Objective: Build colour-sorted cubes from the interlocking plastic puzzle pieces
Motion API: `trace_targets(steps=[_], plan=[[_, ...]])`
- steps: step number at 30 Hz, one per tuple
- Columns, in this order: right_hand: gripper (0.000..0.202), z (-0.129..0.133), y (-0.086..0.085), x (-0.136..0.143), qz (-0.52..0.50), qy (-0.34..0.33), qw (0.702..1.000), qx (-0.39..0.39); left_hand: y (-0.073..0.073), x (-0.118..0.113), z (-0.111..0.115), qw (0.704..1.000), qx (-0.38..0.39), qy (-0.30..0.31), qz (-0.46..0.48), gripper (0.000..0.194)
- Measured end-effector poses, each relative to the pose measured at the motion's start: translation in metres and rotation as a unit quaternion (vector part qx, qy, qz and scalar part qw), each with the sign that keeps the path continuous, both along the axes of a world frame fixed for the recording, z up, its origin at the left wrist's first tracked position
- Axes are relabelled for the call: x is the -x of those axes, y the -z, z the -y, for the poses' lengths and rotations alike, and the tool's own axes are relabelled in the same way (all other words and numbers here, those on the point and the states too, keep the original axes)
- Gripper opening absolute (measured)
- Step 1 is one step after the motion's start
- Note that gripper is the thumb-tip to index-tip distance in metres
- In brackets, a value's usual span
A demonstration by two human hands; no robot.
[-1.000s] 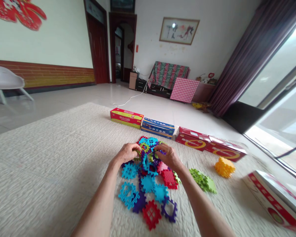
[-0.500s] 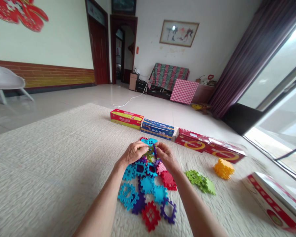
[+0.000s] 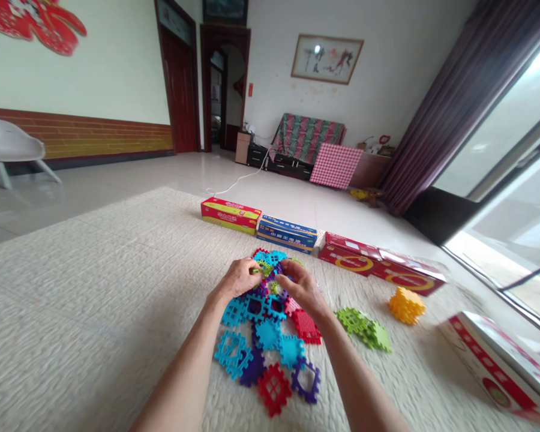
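Observation:
A heap of toothed plastic tiles in blue, purple, red, pink and green lies on the beige mat. At its far part, my left hand (image 3: 242, 276) is closed on a green tile (image 3: 264, 268). My right hand (image 3: 302, 284) is over the heap just to the right, its thumb and fingers apart, with nothing seen between them. Nearer to me lie a light blue tile (image 3: 268, 333), a red window tile (image 3: 274, 390) and a purple frame tile (image 3: 314, 384). Red tiles (image 3: 306, 327) are beside my right wrist.
Green tiles (image 3: 364, 329) and a yellow stack (image 3: 406, 305) lie to the right. Beyond the heap stand a red and yellow box (image 3: 231, 216), a blue box (image 3: 287, 234) and dark red boxes (image 3: 351, 254). A white and red box (image 3: 499, 366) is at the right.
The green tile now shows in my left hand. The thin purple piece that stood upright at my right fingertips is no longer there, and those fingers have parted.

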State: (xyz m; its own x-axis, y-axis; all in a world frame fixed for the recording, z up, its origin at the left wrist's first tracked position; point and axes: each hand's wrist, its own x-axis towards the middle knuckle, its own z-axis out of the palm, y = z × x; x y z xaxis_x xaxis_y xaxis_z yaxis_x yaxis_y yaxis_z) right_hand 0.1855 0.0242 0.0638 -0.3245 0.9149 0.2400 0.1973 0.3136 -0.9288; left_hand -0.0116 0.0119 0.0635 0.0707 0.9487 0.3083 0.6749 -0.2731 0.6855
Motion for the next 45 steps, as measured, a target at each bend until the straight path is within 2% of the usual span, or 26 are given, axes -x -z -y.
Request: trace_targets(steps=[3, 5, 10, 14, 18, 20, 24, 27, 30, 32, 35, 39, 42, 45], plan=[[0.045, -0.002, -0.001, -0.010, 0.083, -0.020, 0.996, -0.004, 0.000, 0.011, -0.001, 0.997, 0.022, -0.073, 0.005, 0.015], [0.039, -0.004, -0.001, -0.011, 0.137, -0.033, 0.990, -0.021, 0.002, 0.015, -0.002, 0.994, 0.037, -0.097, 0.024, 0.019], [0.023, -0.022, 0.010, 0.012, 0.251, 0.068, 0.958, -0.117, 0.011, 0.018, -0.009, 0.986, 0.045, -0.141, 0.078, 0.020], [0.035, -0.037, 0.014, 0.037, 0.359, 0.048, 0.915, -0.177, 0.024, 0.022, -0.017, 0.975, 0.051, -0.181, 0.120, 0.025], [0.043, -0.044, 0.011, 0.051, 0.452, 0.036, 0.875, -0.168, 0.031, 0.024, -0.022, 0.968, 0.067, -0.199, 0.140, 0.035], [0.045, -0.046, 0.011, 0.055, 0.470, 0.039, 0.868, -0.155, 0.032, 0.023, -0.023, 0.967, 0.069, -0.198, 0.143, 0.039], [0.043, -0.050, 0.013, 0.057, 0.468, 0.042, 0.874, -0.126, 0.035, 0.022, -0.023, 0.968, 0.069, -0.188, 0.150, 0.044], [0.043, -0.053, 0.013, 0.053, 0.423, 0.060, 0.897, -0.112, 0.034, 0.021, -0.022, 0.967, 0.068, -0.186, 0.161, 0.049], [0.044, -0.050, 0.013, 0.049, 0.300, 0.097, 0.941, -0.123, 0.032, 0.018, -0.022, 0.963, 0.063, -0.181, 0.189, 0.053], [0.044, -0.043, 0.013, 0.048, 0.197, 0.088, 0.969, -0.119, 0.030, 0.011, -0.022, 0.957, 0.062, -0.161, 0.232, 0.055], [0.047, -0.028, 0.017, 0.050, 0.109, 0.055, 0.987, -0.102, 0.026, -0.003, -0.022, 0.927, 0.082, -0.112, 0.348, 0.056], [0.047, -0.009, 0.021, 0.048, 0.110, 0.103, 0.980, -0.130, 0.020, -0.022, -0.020, 0.844, 0.156, -0.062, 0.510, 0.054], [0.043, 0.001, 0.018, 0.038, 0.111, 0.138, 0.972, -0.151, 0.015, -0.033, -0.018, 0.792, 0.180, -0.040, 0.581, 0.049], [0.039, 0.009, 0.012, 0.022, 0.132, 0.160, 0.967, -0.147, 0.011, -0.047, -0.015, 0.768, 0.198, -0.008, 0.609, 0.042]])
